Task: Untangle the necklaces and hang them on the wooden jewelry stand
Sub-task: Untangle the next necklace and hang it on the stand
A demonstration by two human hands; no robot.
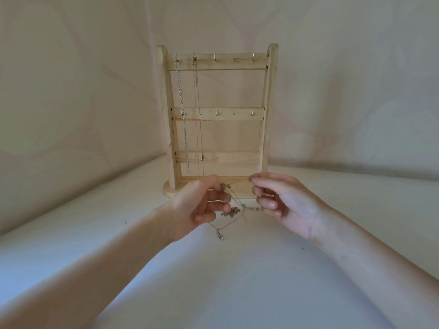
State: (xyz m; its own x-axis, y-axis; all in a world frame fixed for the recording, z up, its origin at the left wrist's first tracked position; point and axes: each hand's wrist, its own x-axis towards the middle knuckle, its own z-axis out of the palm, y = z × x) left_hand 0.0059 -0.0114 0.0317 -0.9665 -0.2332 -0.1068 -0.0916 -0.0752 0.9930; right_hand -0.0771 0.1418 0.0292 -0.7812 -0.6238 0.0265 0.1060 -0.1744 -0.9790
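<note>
Just in front of wooden stand (217, 115), left hand (199, 205) & right hand (285, 203) each pinch a thin chain betw thumb & forefinger, other fingers curled. Tangled necklaces (231, 212) dangle betw them, clasp (219, 234) lowest. Two chains (190, 110) hang on stand's top-left hooks.

Wooden jewelry stand (217, 119) upright at far centre on the pale surface (237, 281). Two chains (190, 110) hang from its two leftmost top hooks, blocking the left part of the frame. Top hooks to the right (234, 58) bare; approach open there. Both hands, left hand (197, 207) and right hand (287, 205), and a tangled chain (231, 211) between them sit just near of the base. Left and right of the stand open.
</note>
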